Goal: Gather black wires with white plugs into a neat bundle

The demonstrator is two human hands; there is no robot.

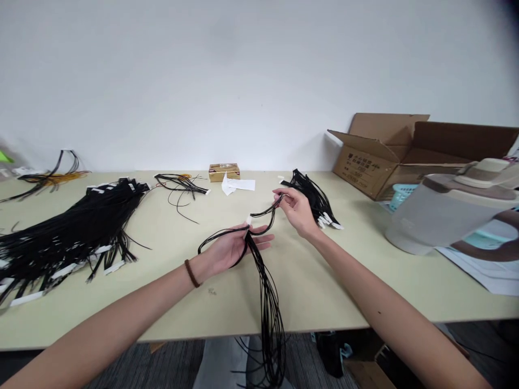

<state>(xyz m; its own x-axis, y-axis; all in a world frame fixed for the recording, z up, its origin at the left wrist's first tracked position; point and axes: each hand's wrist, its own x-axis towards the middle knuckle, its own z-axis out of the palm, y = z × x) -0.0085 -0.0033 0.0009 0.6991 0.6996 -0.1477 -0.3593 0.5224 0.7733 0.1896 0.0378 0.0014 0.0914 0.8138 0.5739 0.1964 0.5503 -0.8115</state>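
A bundle of thin black wires (265,286) with a white tag (248,221) lies across my left hand (233,249). That hand is palm up and holds the bundle near the tag, its fingers reaching out beneath the wires. The long loose ends hang over the table's front edge. My right hand (295,208), to the right and a little farther off, pinches a looped upper part of the same bundle between thumb and fingertips. Behind the right hand lies another black wire bundle (314,197) with white tags at its near end.
A big pile of black wires (81,232) covers the table's left side, with smaller wire bundles (182,183) behind. A gold box (224,172) and white paper (239,185) sit by the wall. On the right stand an open cardboard box (365,165) and a large translucent jug (430,216).
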